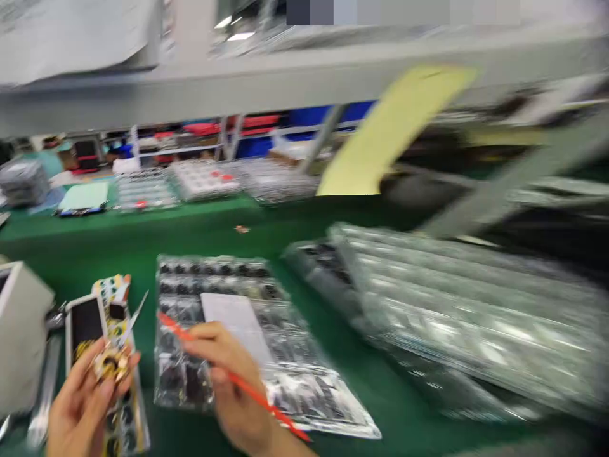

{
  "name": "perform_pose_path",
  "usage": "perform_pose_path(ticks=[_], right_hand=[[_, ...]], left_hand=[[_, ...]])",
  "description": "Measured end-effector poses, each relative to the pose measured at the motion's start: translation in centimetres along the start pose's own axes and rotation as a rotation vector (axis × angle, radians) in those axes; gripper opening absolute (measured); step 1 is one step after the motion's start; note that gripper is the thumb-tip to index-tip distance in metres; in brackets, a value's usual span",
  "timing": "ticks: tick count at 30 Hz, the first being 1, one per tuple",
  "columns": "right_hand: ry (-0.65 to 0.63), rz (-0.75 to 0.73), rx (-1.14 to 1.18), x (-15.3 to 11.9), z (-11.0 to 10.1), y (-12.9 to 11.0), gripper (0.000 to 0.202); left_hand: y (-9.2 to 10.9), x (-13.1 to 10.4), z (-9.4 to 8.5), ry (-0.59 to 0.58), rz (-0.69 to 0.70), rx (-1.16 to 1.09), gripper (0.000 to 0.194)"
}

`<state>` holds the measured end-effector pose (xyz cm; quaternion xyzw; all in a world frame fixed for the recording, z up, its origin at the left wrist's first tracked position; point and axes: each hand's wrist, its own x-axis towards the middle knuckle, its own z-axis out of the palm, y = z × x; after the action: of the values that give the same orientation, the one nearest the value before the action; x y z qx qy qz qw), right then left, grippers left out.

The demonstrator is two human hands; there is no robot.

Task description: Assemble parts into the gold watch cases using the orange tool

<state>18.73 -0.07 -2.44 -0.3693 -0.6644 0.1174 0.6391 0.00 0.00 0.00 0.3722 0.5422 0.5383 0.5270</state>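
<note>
At lower left, the fingertips of my left hand (83, 403) pinch a small round gold-coloured metal part (112, 363) with a dark centre. My right hand (238, 390) grips a thin orange-red stick (261, 401) like a pen; its pointed end aims left, short of the gold part. Beneath the right hand lies a clear plastic tray (178, 374) with rows of dark small parts. A white paper (233, 320) and a silvery bag (323, 400) rest on it. Behind my left hand is a yellow patterned strip (114, 289) carrying small items, partly hidden.
Stacked clear trays (457, 311) fill the right side of the green table (209, 238). A white box (21, 343) and a small dark-faced tray (86, 324) stand at left. Overhead runs a grey shelf beam (214, 95) with a yellow paper (394, 130) hanging down.
</note>
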Motion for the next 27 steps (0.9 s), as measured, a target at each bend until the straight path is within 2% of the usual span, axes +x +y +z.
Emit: perform_pose_path(ticks=[3, 5, 8, 12, 16, 18, 20, 22, 27], right_hand=[[0.087, 0.029, 0.029, -0.4, 0.0, -0.8, 0.019], [0.068, 0.06, 0.084, -1.1, 0.8, -2.1, 0.021], [-0.001, 0.057, 0.152, -2.4, 2.5, -4.6, 0.021], [-0.102, 0.069, 0.153, -3.5, 4.6, -6.3, 0.02], [-0.203, 0.138, 0.129, -3.5, 5.8, -6.2, 0.022], [-0.25, 0.122, 0.178, -3.6, 6.2, -6.0, 0.024], [-0.307, 0.05, 0.231, -3.8, 6.3, -5.7, 0.025], [-0.371, -0.09, 0.215, -3.9, 6.2, -5.3, 0.024], [-0.623, -0.516, -0.109, -3.3, 5.3, -5.2, 0.027]], left_hand=[[-0.5, -0.9, -1.1, -0.164, -0.027, -0.245, 0.045], [-0.8, -1.0, -1.7, -0.257, 0.032, -0.347, 0.038], [-1.1, -1.6, -2.7, -0.331, 0.127, -0.416, 0.032], [-1.3, -2.8, -4.5, -0.344, 0.192, -0.418, 0.033], [-1.4, -3.3, -6.2, -0.318, 0.213, -0.37, 0.033], [-1.5, -3.4, -7.0, -0.321, 0.212, -0.386, 0.033], [-1.6, -3.5, -7.6, -0.335, 0.186, -0.423, 0.034], [-1.6, -3.5, -8.1, -0.353, 0.14, -0.469, 0.034], [-1.4, -3.2, -8.6, -0.359, -0.009, -0.526, 0.033]])
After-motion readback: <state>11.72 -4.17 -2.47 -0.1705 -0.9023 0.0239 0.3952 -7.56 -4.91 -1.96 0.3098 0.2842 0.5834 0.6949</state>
